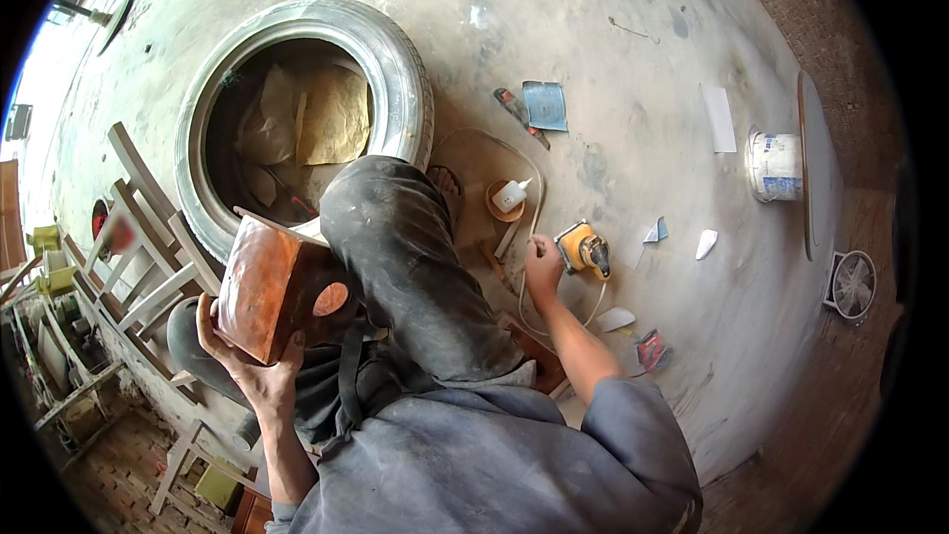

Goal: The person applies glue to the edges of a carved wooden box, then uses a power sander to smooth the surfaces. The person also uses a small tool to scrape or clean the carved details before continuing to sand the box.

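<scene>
A reddish-brown wooden box with a round hole in one side rests tilted against my raised knee. My left hand grips its lower edge, thumb on one face and fingers around the other. My right hand is closed over the floor to the right of my leg; whatever it may hold is hidden. Just right of that fist lies a yellow and black power sander, apart from the fingers. A pale cord runs close by the fist. Farther off, a white squeeze bottle leans in a small round dish.
A big tyre holding scraps lies beyond my knees. Blue sandpaper and a red-black tool are on the floor ahead. Wooden chair frames crowd the left. A white bucket and a fan stand at right.
</scene>
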The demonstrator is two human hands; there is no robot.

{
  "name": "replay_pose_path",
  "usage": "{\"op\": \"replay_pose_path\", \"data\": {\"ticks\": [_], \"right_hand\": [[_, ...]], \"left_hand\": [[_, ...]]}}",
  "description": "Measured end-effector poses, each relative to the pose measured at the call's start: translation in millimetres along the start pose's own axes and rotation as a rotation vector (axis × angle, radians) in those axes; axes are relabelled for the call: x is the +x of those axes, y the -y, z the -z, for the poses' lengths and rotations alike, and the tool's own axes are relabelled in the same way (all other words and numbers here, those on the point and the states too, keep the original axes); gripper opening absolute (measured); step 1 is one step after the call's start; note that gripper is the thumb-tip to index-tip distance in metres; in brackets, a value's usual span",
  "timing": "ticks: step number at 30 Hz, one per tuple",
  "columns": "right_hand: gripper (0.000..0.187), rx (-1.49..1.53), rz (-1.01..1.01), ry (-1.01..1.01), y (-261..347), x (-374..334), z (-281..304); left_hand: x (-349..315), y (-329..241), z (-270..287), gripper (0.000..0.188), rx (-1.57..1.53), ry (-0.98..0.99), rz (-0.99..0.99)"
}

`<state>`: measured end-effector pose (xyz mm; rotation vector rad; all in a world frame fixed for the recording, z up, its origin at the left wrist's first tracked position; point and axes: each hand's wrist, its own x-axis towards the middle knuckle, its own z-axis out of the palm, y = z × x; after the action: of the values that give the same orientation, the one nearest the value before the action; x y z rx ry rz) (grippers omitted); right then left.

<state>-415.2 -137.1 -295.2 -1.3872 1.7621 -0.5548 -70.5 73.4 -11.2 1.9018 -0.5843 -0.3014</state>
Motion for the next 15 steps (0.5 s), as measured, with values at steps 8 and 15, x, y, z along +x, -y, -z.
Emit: {"op": "replay_pose_path", "data": {"ticks": [8,15], "right_hand": [[0.048,-0.039,0.111,0.289,8.3,97.9,-79.3],[0.045,-0.330,0.144,0.050,-40.8,144.4,-65.1]], "left_hand": [[17.8,-22.0,-5.1,0.105,0.332,0.008,-0.119],[34.7,-18.2,13.0,0.108,0.103,0.231,-0.149]]}}
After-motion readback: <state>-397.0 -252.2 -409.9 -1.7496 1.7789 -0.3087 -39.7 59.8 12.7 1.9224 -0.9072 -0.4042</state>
